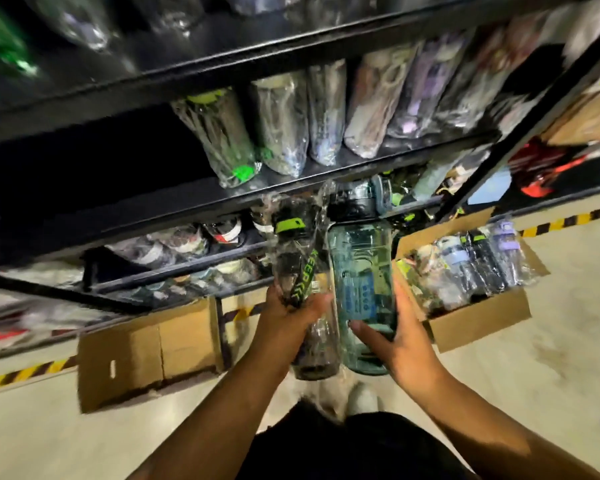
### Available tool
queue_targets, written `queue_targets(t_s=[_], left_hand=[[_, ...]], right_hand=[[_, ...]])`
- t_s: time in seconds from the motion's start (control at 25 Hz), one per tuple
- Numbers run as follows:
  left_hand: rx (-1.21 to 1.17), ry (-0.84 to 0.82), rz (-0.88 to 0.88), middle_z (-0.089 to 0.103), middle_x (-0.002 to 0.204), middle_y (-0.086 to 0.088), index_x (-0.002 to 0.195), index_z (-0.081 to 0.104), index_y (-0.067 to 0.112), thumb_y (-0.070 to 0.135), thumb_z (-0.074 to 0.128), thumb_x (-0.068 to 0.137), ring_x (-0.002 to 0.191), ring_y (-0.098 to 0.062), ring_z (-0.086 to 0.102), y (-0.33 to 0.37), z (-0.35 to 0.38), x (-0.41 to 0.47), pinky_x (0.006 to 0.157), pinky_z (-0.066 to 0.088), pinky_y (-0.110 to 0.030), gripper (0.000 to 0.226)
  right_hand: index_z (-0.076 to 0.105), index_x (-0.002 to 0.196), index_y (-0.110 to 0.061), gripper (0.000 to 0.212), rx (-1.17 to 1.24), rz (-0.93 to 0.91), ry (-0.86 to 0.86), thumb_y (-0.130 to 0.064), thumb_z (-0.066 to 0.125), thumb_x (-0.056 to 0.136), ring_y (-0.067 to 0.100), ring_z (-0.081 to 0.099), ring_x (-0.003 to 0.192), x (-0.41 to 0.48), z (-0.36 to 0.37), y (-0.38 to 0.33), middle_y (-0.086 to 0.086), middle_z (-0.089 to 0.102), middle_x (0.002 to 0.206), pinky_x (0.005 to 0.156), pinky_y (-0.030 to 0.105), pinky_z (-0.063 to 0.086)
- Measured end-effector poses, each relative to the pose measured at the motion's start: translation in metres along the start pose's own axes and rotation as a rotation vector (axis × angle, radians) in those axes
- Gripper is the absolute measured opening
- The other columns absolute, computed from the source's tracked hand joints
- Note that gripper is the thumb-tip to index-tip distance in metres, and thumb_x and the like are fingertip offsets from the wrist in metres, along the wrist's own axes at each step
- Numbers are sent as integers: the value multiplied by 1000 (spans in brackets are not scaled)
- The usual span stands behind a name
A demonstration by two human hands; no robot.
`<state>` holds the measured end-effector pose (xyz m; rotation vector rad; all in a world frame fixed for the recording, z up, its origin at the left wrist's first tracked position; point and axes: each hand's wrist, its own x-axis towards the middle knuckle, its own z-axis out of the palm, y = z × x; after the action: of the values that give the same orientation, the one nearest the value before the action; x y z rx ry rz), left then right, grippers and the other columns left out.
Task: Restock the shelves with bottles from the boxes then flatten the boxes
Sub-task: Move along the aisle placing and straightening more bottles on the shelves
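Note:
My left hand (pixel 288 320) grips a clear bottle with a green-and-black lid (pixel 297 258), wrapped in plastic film. My right hand (pixel 392 337) holds a bigger teal bottle with a dark cap (pixel 361 261). Both bottles stand upright side by side in front of the black metal shelves (pixel 194 199). On the middle shelf stands a row of plastic-wrapped bottles (pixel 291 126). An open cardboard box (pixel 478 317) with several wrapped bottles sits on the floor to the right of my right hand.
A second cardboard box (pixel 149 351) lies on the floor at the left, below the lowest shelf. Yellow-and-black tape (pixel 25 372) runs along the floor by the shelf base. The left part of the middle shelf is dark. My shoe (pixel 361 398) shows below the bottles.

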<state>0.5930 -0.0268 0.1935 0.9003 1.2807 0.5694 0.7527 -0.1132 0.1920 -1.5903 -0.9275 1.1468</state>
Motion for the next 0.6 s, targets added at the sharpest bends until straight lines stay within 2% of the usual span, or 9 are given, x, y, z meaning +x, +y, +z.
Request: queue_targets(t_s=[0.04,0.12,0.2,0.28,0.4,0.44,0.52,0.6], left_hand=[[-21,14,14,70,105,20,123,55,33,22,82,80,80,15,65,7,-6,-10,64,48,-10,52],[-67,70,34,73,109,15,122,57,34,32,86,72,90,4,69,17,-18,-26,76,54,-21,58],[-97,98,50,75,110,8,121,59,33,45,92,60,100,-11,72,22,-28,-39,90,56,-38,71],[-104,113,78,75,114,4,125,58,31,51,93,54,107,-20,71,26,-42,-56,97,53,-48,81],[-134,153,112,75,112,-7,122,63,21,34,89,60,106,-29,71,23,-70,-73,96,54,-52,69],[-139,183,112,75,112,-8,122,62,19,34,90,59,105,-31,71,21,-81,-75,96,54,-54,71],[-148,228,100,74,114,-7,127,60,21,41,92,56,105,-30,71,22,-104,-75,98,52,-57,80],[-159,248,86,74,115,-4,127,60,21,43,92,58,106,-28,71,25,-130,-70,100,51,-56,79]], right_hand=[[36,143,-31,74,10,-16,-36,-21,78,84,0,56,121,0,2,-5,-26,58,127,99,20,47],[38,145,-27,82,57,3,-105,-37,82,77,18,61,118,2,8,-12,-5,63,128,94,33,53],[34,147,-29,91,69,17,-172,-43,83,72,19,64,113,4,15,-19,-2,66,123,88,35,57],[31,148,-32,94,39,21,-263,-45,84,71,16,65,112,6,22,-24,-5,67,122,88,37,57],[32,144,-34,95,57,116,-438,-35,88,68,16,63,115,13,39,-38,-1,64,127,91,40,57],[35,141,-32,93,57,159,-491,-32,89,65,14,64,113,15,48,-44,-1,65,125,90,37,57],[48,128,-28,74,57,223,-550,-18,89,68,9,69,98,22,70,-56,0,69,114,80,25,57],[53,116,-24,55,65,271,-559,-1,81,74,13,70,88,35,99,-64,2,70,103,72,25,55]])
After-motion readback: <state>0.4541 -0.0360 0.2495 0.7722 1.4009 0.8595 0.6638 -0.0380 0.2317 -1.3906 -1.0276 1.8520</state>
